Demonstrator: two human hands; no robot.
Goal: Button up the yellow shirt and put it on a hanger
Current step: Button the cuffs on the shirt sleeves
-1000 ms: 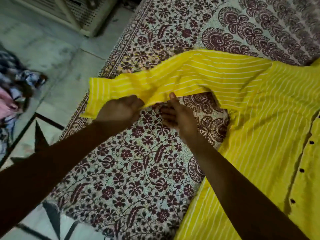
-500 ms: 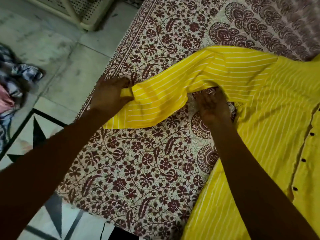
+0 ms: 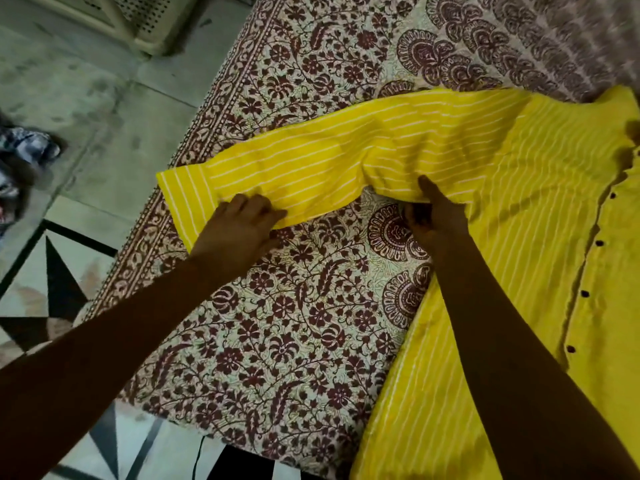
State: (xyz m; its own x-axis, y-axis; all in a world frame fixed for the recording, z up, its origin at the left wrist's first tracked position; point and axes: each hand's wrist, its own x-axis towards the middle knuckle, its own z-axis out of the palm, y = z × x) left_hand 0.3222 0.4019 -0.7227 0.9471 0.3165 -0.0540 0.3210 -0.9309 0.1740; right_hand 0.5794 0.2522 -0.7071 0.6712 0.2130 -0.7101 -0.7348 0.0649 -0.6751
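The yellow striped shirt (image 3: 519, 216) lies on the bed with its body at the right and a row of dark buttons (image 3: 598, 242) down its front edge. Its sleeve (image 3: 311, 161) stretches left across the patterned sheet, the cuff lying near the bed's edge. My left hand (image 3: 239, 233) pinches the sleeve's lower edge close to the cuff. My right hand (image 3: 437, 216) grips the lower edge where the sleeve meets the body, thumb on top and fingers curled beneath. No hanger is in view.
A maroon floral bedsheet (image 3: 294, 341) covers the bed; its edge runs diagonally at the left. Beyond it is tiled floor (image 3: 86, 109), a heap of clothes (image 3: 20, 161) at far left, and a white perforated plastic piece (image 3: 138, 19) at top left.
The sleeve has been pulled out leftward and now lies flatter, with its cuff spread. My left hand shifted from the cuff's upper side to its lower edge; my right hand stays near the armpit.
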